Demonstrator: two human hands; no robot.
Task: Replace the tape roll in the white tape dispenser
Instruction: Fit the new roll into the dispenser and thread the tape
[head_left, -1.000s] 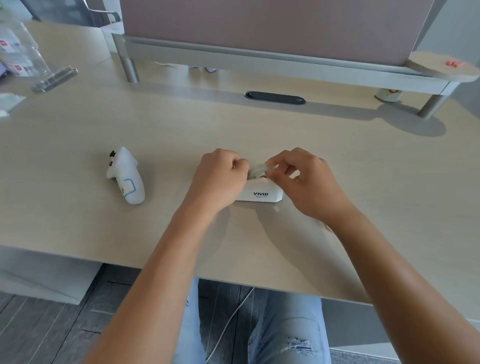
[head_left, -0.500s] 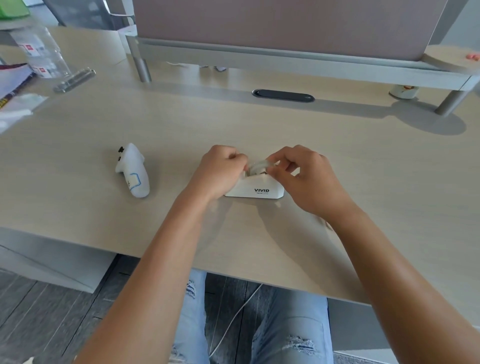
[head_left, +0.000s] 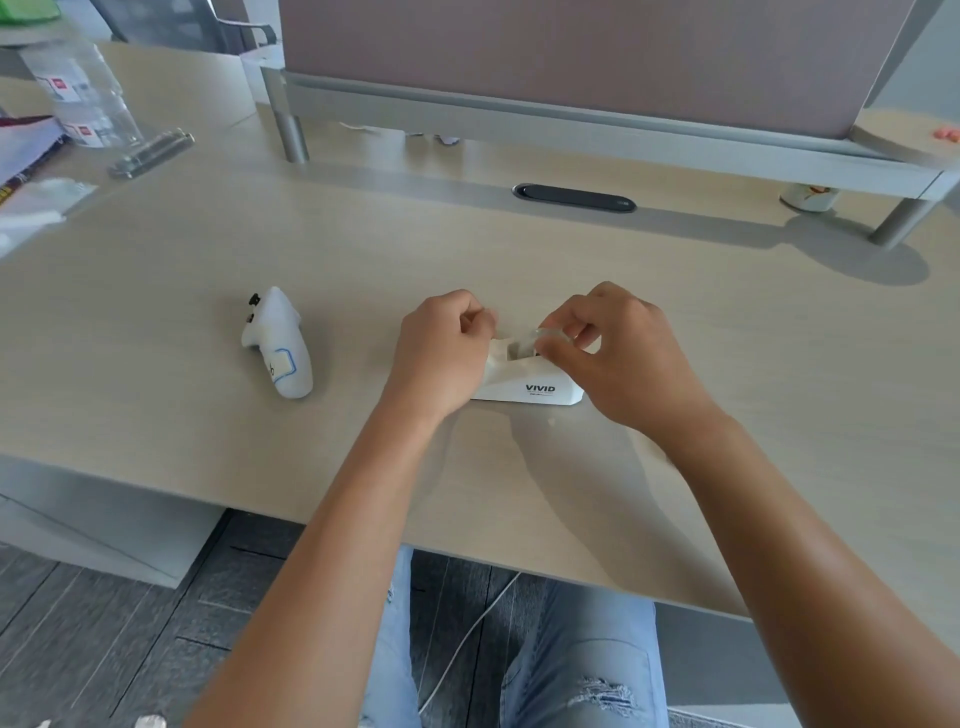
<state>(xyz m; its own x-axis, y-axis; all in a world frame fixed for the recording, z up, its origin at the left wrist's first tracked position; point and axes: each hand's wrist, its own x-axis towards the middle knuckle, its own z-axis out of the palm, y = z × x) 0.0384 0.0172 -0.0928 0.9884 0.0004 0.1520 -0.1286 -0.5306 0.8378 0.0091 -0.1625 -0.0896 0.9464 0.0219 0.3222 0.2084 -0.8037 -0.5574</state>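
I'm watching the white tape dispenser (head_left: 527, 382) sitting mid-desk (head_left: 675, 322) w/ both hands on it — left hand (head_left: 441, 358) curled against its front end, right hand (head_left: 618, 353) pinching the clear tape roll (head_left: 535, 340) at the top. Vs a sec ago, the roll's riding higher, so it's prob. coming out of its cradle — can't tell if it's free yet.
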